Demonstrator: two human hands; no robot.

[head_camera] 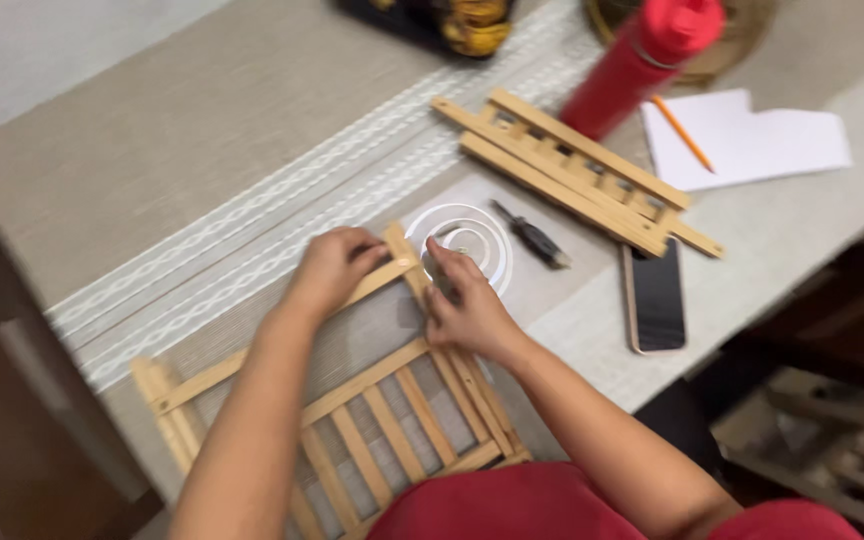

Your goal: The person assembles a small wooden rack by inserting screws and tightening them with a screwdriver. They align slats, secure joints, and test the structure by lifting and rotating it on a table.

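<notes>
— Where are the hands?

— Both at the far corner of a slatted wooden frame [372, 400] that lies flat on the table [152, 150]; the left hand [332, 270] is closed over the frame's top rail, fingers curled round it; the right hand [467, 305] presses on the side rail at the corner joint, fingertips pinched together there, though the blur hides whether they grip something small.

— And the frame itself?

— Near edge of the table, just in front of the person; the slats run toward the red clothing below.

— What lies about?

— A white round dish [467, 240] just beyond the right hand; a small dark tool [532, 238] beside it; a phone [656, 298] face up to the right; a second wooden ladder-like frame [577, 170] farther off; a red bottle [637, 60], white paper [752, 140] and an orange pencil [682, 132].
</notes>
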